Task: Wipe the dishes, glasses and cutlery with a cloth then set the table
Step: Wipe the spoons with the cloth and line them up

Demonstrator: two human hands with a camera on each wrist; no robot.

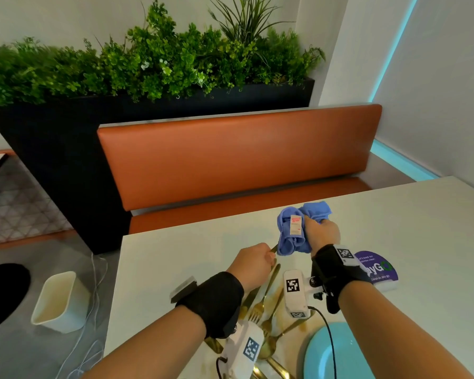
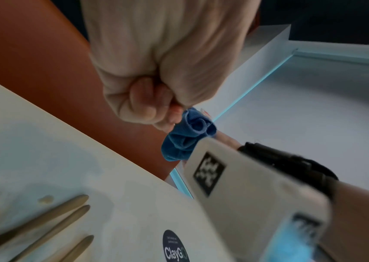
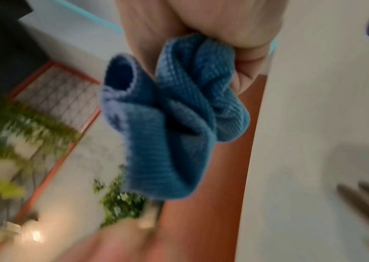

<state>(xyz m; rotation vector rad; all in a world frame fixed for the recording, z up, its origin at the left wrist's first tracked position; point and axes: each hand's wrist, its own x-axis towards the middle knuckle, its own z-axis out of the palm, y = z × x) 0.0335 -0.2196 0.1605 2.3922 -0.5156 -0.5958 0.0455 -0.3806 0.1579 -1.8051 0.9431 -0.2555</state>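
A white wall (image 1: 435, 77) with a strip of turquoise light (image 1: 394, 47) closes the room on the right. Against the far side stands a long black planter (image 1: 52, 149) full of green foliage, and in front of it an orange padded bench (image 1: 230, 160). Grey floor on the left carries a cream bin (image 1: 59, 302) and a loose white cable. The white table (image 1: 394, 228) fills the foreground; a round purple sticker (image 1: 378, 262) lies on it just beyond the right wrist, and a turquoise plate (image 1: 320, 354) sits at the near edge. Gold cutlery (image 1: 268, 310) (forks and spoons, handles pointing away) lies in a loose heap between the forearms, beside the plate. The blue cloth (image 1: 298, 228) is held above the table, bunched in the right hand (image 1: 322, 232), whose fingers are curled tightly around it. The left hand (image 1: 253, 259) is a closed fist gripping one gold piece of cutlery (image 1: 274, 248), whose far end is buried in the cloth.
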